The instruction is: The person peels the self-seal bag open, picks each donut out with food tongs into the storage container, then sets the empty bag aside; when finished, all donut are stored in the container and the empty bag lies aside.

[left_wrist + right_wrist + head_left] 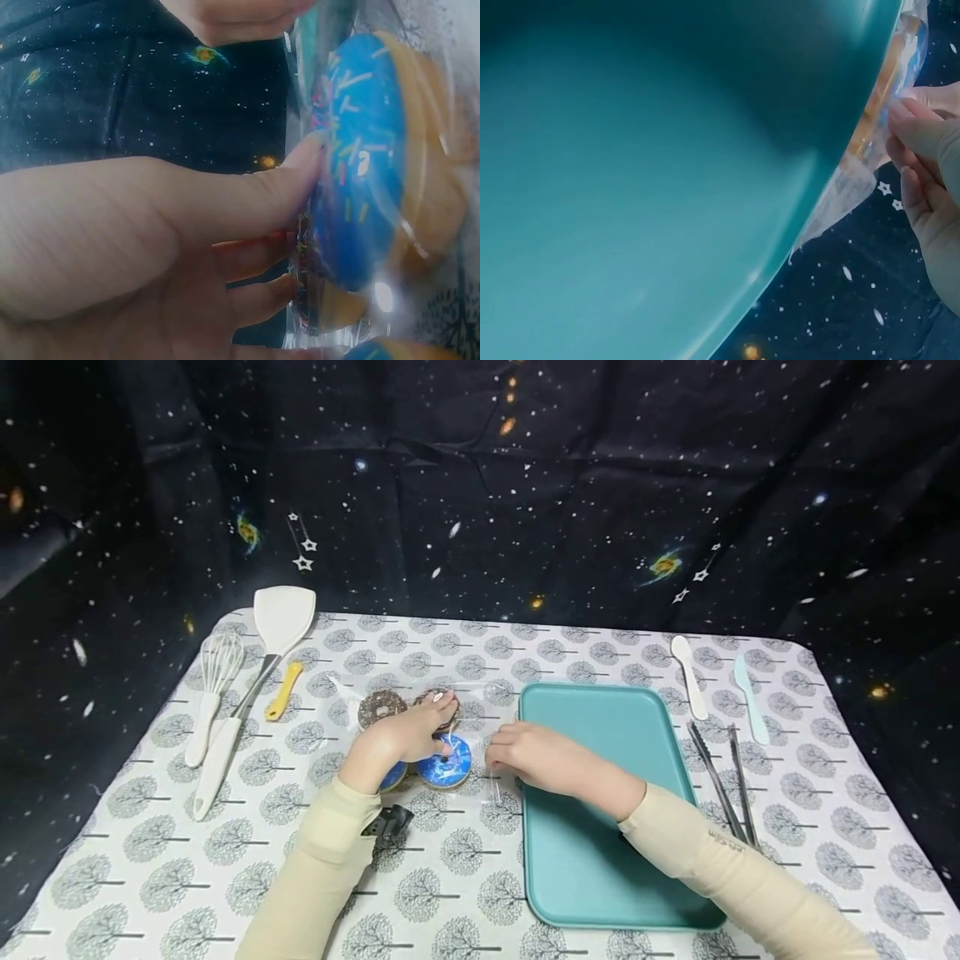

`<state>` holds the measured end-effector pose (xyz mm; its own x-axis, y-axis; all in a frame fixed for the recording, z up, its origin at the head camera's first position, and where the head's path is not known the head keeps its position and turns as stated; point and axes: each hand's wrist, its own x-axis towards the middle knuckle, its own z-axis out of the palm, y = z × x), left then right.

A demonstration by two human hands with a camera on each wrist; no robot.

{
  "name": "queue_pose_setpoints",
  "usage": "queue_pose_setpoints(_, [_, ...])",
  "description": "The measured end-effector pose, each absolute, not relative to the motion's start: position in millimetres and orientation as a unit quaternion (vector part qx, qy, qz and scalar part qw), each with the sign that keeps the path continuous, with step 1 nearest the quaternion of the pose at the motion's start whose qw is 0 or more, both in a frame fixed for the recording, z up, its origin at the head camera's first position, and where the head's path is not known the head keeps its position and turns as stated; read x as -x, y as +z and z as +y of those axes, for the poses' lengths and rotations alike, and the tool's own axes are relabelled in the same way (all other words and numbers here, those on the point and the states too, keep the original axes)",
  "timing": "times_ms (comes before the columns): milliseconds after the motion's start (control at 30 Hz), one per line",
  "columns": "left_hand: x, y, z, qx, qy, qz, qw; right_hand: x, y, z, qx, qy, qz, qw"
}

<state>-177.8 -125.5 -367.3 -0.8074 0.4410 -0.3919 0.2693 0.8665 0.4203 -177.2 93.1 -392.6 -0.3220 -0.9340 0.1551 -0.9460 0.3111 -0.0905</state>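
Observation:
Several doughnuts lie inside a clear plastic bag [341, 714] left of the table's middle. A chocolate doughnut [381, 706] is at the back left, and a blue-iced doughnut [444, 767] with sprinkles is at the front right. Across them rests my left hand [408, 731], fingers extended, its thumb touching the blue doughnut [360, 165] through the plastic. The hand partly hides another chocolate doughnut and a second blue one. At the bag's right end my right hand [536, 757] pinches the plastic edge, close to the tray; its fingertips are partly hidden in the head view.
A teal tray [600, 877] lies under my right forearm. To its right are black tongs [738, 785], a white spoon [690, 677] and a pale blue knife [752, 702]. A whisk [212, 689], a white spatula [283, 614] and a yellow-handled tool [284, 691] lie at the left.

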Motion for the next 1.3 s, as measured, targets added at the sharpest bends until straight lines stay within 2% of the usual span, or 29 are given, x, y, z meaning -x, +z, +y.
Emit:
queue_pose_setpoints(533, [175, -368, -123, -0.175, 0.177, 0.939, 0.238, 171, -401, 116, -0.578, 0.096, -0.807, 0.068])
queue_pose_setpoints(767, [176, -364, -126, -0.197, 0.158, 0.940, 0.229, 155, -395, 106, -0.610, 0.082, -0.786, 0.059])
queue_pose_setpoints(933, [175, -364, -131, -0.208, 0.154, 0.940, 0.223, 138, -390, 123, -0.601, 0.110, -0.790, 0.052])
queue_pose_setpoints(1033, [174, -366, -132, -0.205, 0.142, 0.949, 0.194, 128, -390, 143, -0.586, 0.143, -0.795, 0.064])
queue_pose_setpoints(1100, [173, -368, -131, -0.203, 0.125, 0.958, 0.158, 122, -391, 157, -0.575, 0.159, -0.799, 0.075])
queue_pose_setpoints(1300, [175, -379, -125, -0.196, 0.085, 0.977, 0.002, 105, -391, 190, -0.549, 0.175, -0.812, 0.097])
